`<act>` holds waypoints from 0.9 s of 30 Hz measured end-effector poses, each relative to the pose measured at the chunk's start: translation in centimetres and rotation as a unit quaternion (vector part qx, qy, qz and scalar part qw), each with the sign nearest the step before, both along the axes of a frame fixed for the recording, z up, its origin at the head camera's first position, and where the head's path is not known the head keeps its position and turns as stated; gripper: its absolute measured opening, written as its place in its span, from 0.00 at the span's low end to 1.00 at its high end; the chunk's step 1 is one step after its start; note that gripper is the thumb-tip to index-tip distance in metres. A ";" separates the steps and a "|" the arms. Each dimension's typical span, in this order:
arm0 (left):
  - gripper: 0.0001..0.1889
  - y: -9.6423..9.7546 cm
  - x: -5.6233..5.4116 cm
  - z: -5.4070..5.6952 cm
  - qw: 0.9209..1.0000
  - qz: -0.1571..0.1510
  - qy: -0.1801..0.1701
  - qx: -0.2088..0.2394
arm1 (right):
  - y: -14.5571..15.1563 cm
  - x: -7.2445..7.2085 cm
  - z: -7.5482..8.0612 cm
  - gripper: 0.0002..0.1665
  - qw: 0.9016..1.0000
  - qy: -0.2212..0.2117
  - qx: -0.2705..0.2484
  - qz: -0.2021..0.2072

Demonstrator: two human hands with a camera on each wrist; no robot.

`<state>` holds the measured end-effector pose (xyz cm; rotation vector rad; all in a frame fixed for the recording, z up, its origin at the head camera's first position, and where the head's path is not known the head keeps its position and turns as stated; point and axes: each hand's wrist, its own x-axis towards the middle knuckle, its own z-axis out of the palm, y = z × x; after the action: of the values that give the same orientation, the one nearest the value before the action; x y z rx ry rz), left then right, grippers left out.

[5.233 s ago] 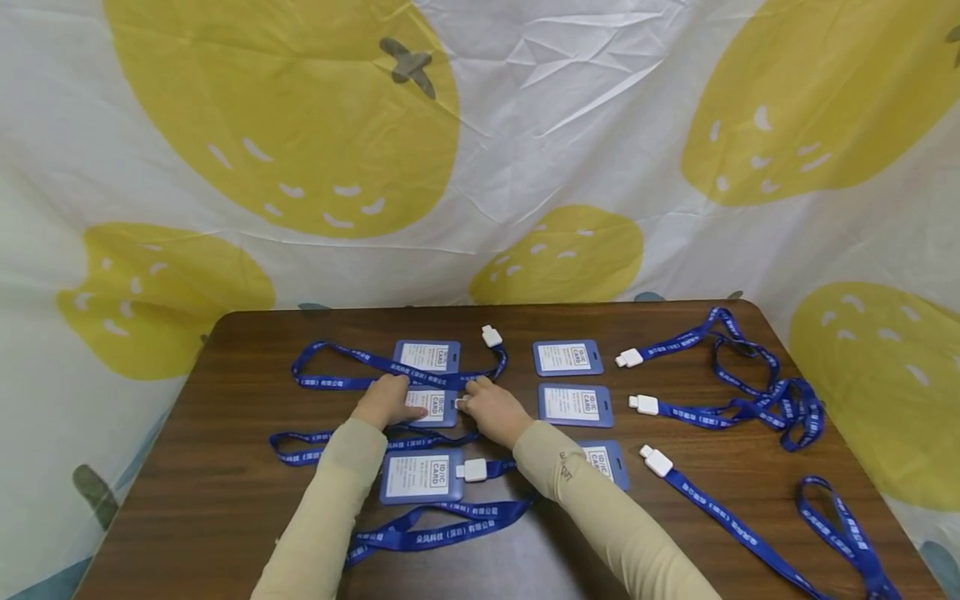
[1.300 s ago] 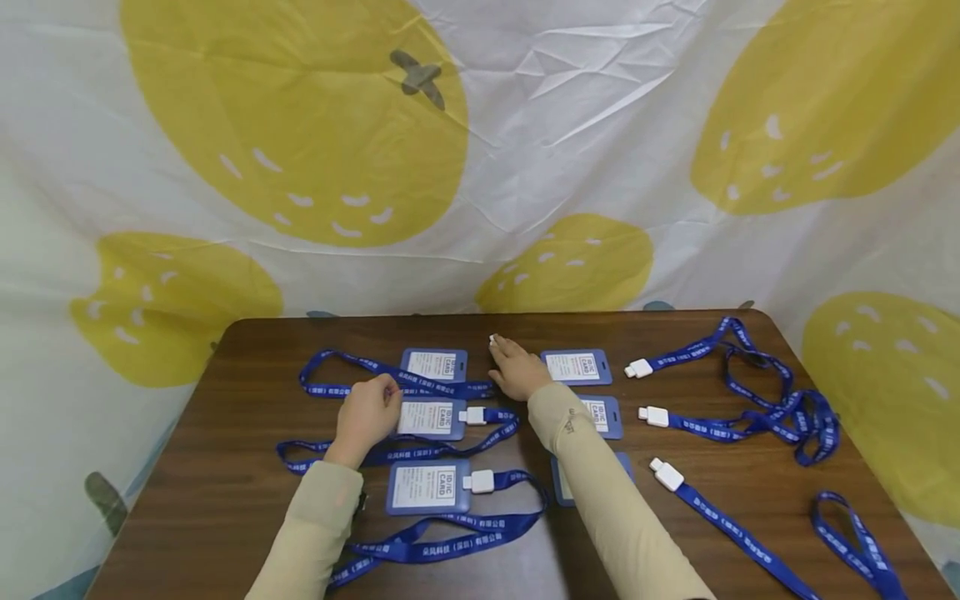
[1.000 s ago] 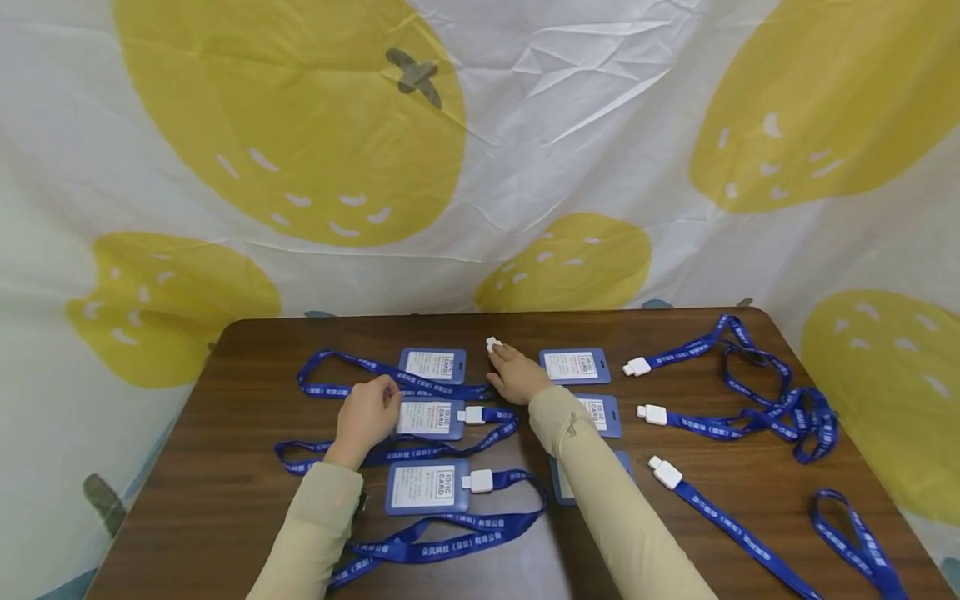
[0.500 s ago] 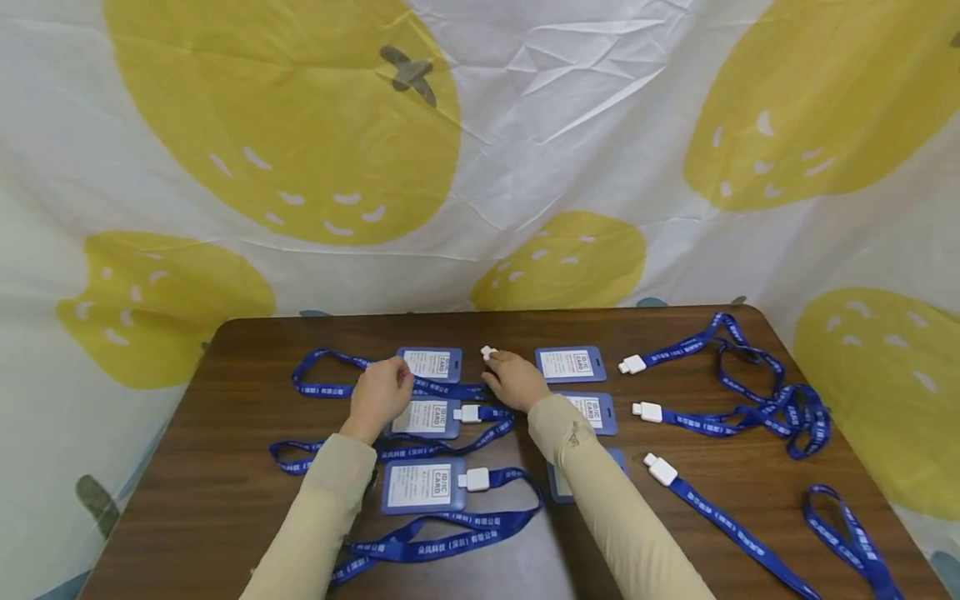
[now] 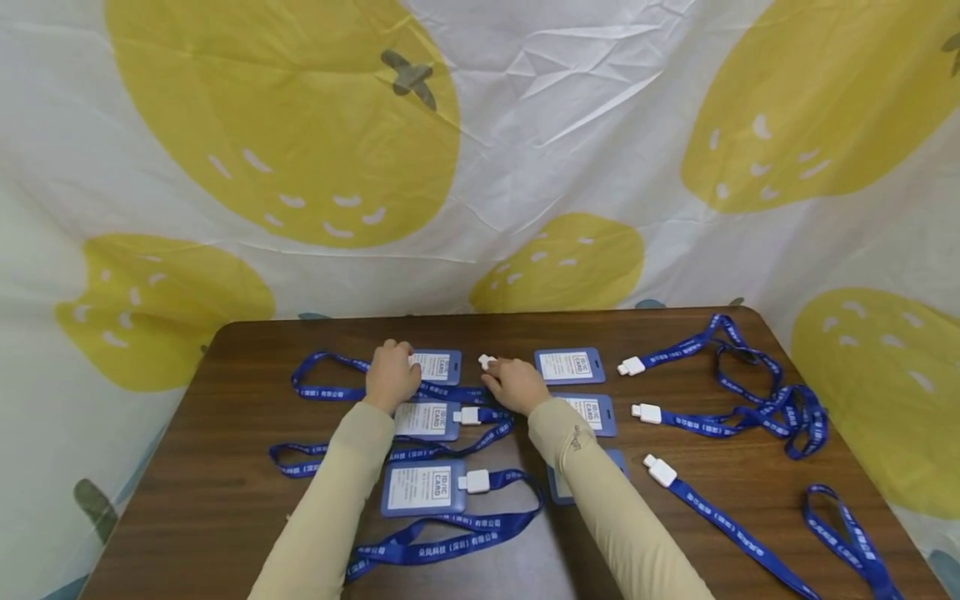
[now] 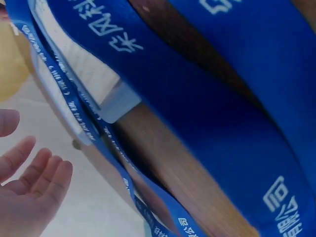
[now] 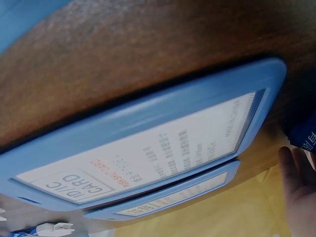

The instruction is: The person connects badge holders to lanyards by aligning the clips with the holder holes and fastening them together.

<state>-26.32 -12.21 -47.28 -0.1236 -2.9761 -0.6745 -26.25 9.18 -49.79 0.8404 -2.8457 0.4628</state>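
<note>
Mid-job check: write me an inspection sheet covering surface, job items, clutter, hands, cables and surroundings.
Surface: brown wood-look table, pale glare low in the head view.
Card holders: six blue card holders, two columns of three.
Lanyards: blue lanyards, loosely looped; the near-left and middle-left clips sit at their holders' slots; the three right-side clips lie apart from any holder.
Clutter: nothing seen.
Left hand: over the left end of the far-left holder.
Right hand: fingers on the far-left clip.
Cables: nothing seen.
Surroundings: fruit-print curtain behind.
</note>
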 end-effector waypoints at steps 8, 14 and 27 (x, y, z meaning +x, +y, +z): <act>0.19 0.5 -0.8 -0.3 0.998 -0.018 -0.052 -0.031 | -0.2 -0.1 -0.2 0.10 1.000 0.003 -0.011 -0.005; 0.17 0.8 -1.0 -1.0 0.997 -0.022 -0.062 -0.051 | -0.4 -0.2 -0.2 0.09 1.000 0.007 -0.014 -0.006; 0.20 2.1 -0.8 -1.5 0.993 -0.014 -0.061 -0.104 | -0.5 -0.6 0.1 0.04 0.999 0.020 -0.007 -0.045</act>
<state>-27.14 -10.15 -48.79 -0.1419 -3.1618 -0.3856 -26.85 8.65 -49.67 0.7067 -2.8263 0.4489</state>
